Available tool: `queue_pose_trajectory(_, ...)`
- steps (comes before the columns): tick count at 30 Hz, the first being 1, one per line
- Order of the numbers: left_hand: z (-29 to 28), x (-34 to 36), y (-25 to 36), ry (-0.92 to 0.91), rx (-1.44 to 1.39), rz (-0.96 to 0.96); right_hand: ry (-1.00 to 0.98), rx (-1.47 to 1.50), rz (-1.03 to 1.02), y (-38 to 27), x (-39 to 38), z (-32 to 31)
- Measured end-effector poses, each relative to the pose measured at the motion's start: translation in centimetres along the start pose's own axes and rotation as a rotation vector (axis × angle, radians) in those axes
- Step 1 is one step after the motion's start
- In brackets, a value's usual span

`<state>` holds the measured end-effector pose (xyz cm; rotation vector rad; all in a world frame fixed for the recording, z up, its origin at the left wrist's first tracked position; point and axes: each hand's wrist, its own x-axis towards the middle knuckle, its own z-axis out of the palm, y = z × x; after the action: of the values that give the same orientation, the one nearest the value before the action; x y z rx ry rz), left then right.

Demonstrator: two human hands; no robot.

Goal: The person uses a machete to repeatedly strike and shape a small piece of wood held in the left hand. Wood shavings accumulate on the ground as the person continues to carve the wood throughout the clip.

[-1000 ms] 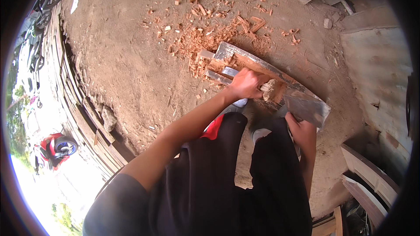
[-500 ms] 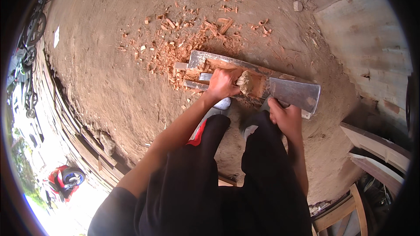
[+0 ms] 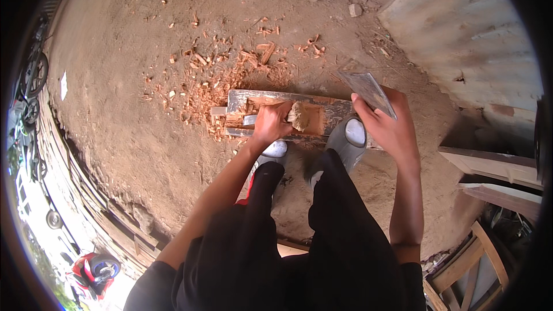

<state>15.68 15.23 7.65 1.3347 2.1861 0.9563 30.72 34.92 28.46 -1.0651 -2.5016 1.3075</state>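
A worn wooden block [image 3: 326, 105] with a carved, pale-orange recess lies on the dirt beside my grey shoes [image 3: 345, 152]. My left hand [image 3: 270, 122] grips a chisel whose flat steel blade [image 3: 250, 120] points left into the recess; its battered, frayed wooden handle [image 3: 298, 117] shows right of the fist. My right hand [image 3: 389, 124] holds a broad, flat metal blade [image 3: 368, 92], lifted and tilted above the block's right end, its far edge smeared by motion. Orange shavings [image 3: 213, 92] are heaped around the block's left end.
Corrugated metal sheets [image 3: 461, 40] wall the right and top. Boards [image 3: 484, 167] and a wooden frame [image 3: 472, 259] lean at lower right. Along the left are stacked planks [image 3: 103, 196], motorbikes [image 3: 36, 75] and a red motorbike [image 3: 92, 270]. More chips [image 3: 266, 52] lie beyond the block.
My right hand has raised the metal blade from lying level over the block's right end to a tilted position higher up. My left hand still grips the chisel. The view has turned.
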Motion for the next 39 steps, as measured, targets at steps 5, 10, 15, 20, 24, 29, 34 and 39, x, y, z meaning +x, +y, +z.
queue_pose_trajectory(5, 0.6, -0.1, 0.5, -0.053, -0.013, 0.046, 0.053, 0.054, 0.263, 6.4, -6.1, -2.2)
queue_pose_trajectory(10, -3.3, -1.3, -0.5, 0.001, 0.253, 0.192, 0.293, -0.095, 0.263, 21.2, -8.9, 1.6)
queue_pose_trajectory(15, -5.1, -2.8, -1.5, 0.027, 0.354, 0.158, 0.666, -0.315, 0.098, 30.3, -8.9, 1.6)
queue_pose_trajectory(20, -8.4, -6.3, -2.4, 0.009, 0.403, 0.213, 0.436, -0.025, 0.423, 27.6, -8.0, 5.7)
queue_pose_trajectory(24, -7.4, -8.0, -2.4, 0.127, 0.371, 0.122, 0.474, -0.072, 0.358, 30.0, -10.6, 4.1)
queue_pose_trajectory(29, -11.7, -10.6, -11.0, 0.395, 0.0, -0.425, 0.48, 0.004, 0.388, 26.4, -10.7, 7.3)
queue_pose_trajectory(34, -7.9, -8.0, -8.5, 0.23, -0.104, -0.379, 0.557, 0.087, 0.35, 29.8, -14.2, 5.8)
queue_pose_trajectory(39, -8.9, -7.8, -3.8, 0.278, -0.214, -0.592, 0.541, 0.095, 0.33, 28.5, -16.1, 7.2)
